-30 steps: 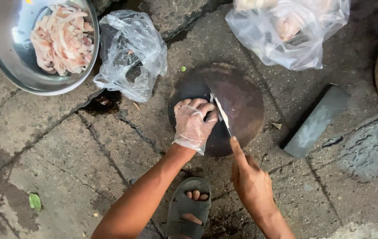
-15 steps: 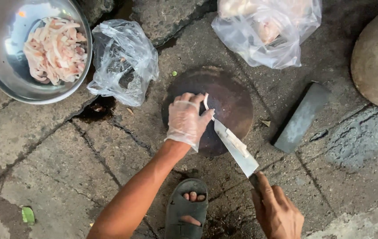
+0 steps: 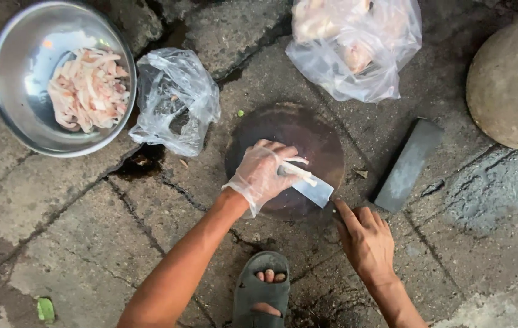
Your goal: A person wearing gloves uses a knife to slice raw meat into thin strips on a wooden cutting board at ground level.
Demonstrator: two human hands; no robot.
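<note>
Knife (image 3: 314,189) handle — hidden under right hand (image 3: 365,243)

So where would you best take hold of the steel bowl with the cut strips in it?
Probably by the rim of the bowl, at the bare near-right edge. The strips are heaped in the middle, and the rim lip sticks out all round for a pinch grip. Come from the right, beside the empty bag. The gloved left hand is nearest.

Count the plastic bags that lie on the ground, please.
2. One clear bag lies crumpled between the metal bowl and the round chopping board. The other bag, holding pale pieces, lies at the top edge, beyond the board. None seems hidden.
</note>
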